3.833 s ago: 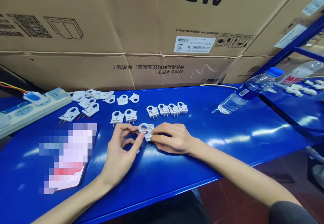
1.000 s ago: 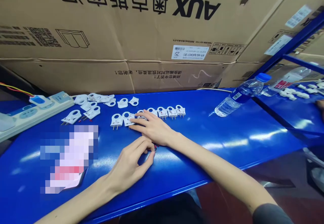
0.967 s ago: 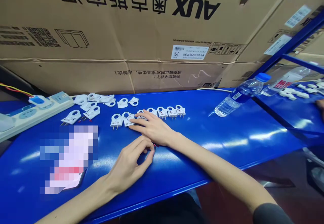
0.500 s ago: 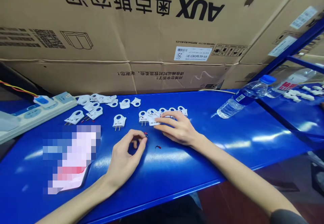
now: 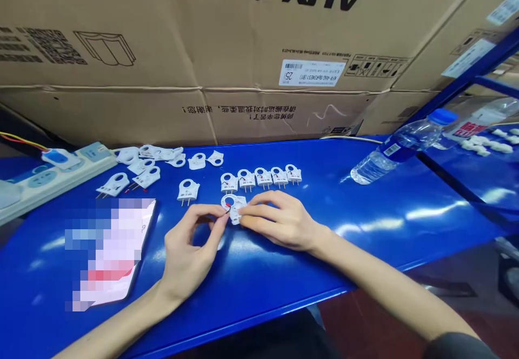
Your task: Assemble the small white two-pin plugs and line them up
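Your left hand [image 5: 188, 253] and your right hand [image 5: 281, 221] meet above the blue counter [image 5: 308, 272], both closed on a white two-pin plug [image 5: 235, 211] with a round hole through its body. The plug sits right between them: your left fingertips [image 5: 219, 217] pinch its left edge beside the hole, where a thin dark wire [image 5: 228, 209] with a speck of red shows, and your right fingers [image 5: 259, 210] press against its right side. Just beyond that plug, a row of five finished-looking plugs [image 5: 261, 177] stands side by side, pins toward you. Left of the held plug and farther off lies a lone plug [image 5: 188, 190], and past it a loose scatter of white plug bodies [image 5: 162, 156] spreads toward a power strip [image 5: 68, 167] at the counter's far left. A pixelated flat object [image 5: 109, 253] lies left of the held plug, close to your left hand. Well to the right of the plug lies a water bottle [image 5: 393, 156] on its side, and behind the plug, along the counter's back edge, stands a cardboard carton [image 5: 243, 113] printed AUX
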A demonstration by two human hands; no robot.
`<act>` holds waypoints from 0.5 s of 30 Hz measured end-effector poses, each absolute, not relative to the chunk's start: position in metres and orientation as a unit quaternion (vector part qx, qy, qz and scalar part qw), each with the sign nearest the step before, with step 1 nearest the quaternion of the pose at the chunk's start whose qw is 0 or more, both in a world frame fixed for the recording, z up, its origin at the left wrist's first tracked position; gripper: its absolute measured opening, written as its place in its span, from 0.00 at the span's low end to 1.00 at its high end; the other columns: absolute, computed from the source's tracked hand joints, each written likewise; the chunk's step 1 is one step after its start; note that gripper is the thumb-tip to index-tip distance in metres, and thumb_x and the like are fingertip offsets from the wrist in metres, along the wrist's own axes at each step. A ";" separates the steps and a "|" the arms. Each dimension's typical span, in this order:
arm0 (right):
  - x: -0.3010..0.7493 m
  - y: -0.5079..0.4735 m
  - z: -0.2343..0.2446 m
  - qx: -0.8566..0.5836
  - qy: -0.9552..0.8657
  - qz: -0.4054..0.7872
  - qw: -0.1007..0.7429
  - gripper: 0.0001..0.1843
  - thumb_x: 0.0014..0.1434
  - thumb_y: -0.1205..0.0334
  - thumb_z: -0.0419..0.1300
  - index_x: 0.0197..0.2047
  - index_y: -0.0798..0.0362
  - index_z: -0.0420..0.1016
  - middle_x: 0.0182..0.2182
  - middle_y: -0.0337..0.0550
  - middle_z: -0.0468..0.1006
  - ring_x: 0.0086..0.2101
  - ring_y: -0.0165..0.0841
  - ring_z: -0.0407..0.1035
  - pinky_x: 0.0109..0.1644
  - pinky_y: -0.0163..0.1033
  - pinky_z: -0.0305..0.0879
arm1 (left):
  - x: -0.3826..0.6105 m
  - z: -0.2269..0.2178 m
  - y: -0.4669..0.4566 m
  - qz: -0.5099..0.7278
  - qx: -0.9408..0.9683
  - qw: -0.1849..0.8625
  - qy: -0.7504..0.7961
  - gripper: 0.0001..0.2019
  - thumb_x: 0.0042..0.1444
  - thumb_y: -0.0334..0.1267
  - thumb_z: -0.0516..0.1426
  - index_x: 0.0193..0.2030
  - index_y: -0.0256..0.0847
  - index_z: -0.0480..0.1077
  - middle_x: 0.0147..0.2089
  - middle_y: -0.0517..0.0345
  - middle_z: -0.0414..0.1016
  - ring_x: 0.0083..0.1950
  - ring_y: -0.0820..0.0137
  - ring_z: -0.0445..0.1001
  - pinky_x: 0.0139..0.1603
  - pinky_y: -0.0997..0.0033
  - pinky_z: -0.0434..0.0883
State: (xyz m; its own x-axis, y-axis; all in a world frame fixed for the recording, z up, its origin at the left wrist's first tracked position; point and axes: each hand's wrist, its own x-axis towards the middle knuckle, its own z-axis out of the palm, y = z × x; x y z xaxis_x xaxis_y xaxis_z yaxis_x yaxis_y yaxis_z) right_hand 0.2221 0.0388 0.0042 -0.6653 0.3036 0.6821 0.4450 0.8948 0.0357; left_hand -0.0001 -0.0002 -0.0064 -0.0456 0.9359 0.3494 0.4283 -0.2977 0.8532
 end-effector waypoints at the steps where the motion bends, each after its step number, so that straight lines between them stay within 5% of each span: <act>1: 0.221 0.038 0.004 -0.206 -0.905 -0.098 0.360 0.10 0.73 0.67 0.56 0.49 0.52 0.80 0.48 0.39 0.85 0.50 0.33 0.73 0.48 0.38 0.72 | 0.000 -0.006 0.000 0.497 0.635 0.259 0.531 0.06 0.62 0.42 0.63 0.43 0.45 0.74 0.42 0.60 0.80 0.44 0.67 0.80 0.44 0.67 0.78; 7: 0.219 0.038 0.002 -0.216 -0.891 -0.088 0.389 0.10 0.72 0.68 0.57 0.48 0.53 0.80 0.48 0.39 0.85 0.43 0.32 0.74 0.45 0.37 0.74 | -0.002 -0.005 -0.001 0.472 0.678 0.250 0.504 0.09 0.64 0.37 0.61 0.51 0.45 0.75 0.43 0.60 0.80 0.40 0.70 0.78 0.44 0.66 0.76; 15: 0.221 0.038 0.006 -0.228 -0.882 -0.096 0.401 0.13 0.73 0.69 0.54 0.47 0.54 0.81 0.47 0.38 0.86 0.42 0.32 0.73 0.45 0.36 0.76 | -0.004 -0.003 0.000 0.455 0.667 0.257 0.531 0.08 0.63 0.44 0.63 0.45 0.44 0.76 0.41 0.59 0.79 0.37 0.70 0.74 0.43 0.66 0.74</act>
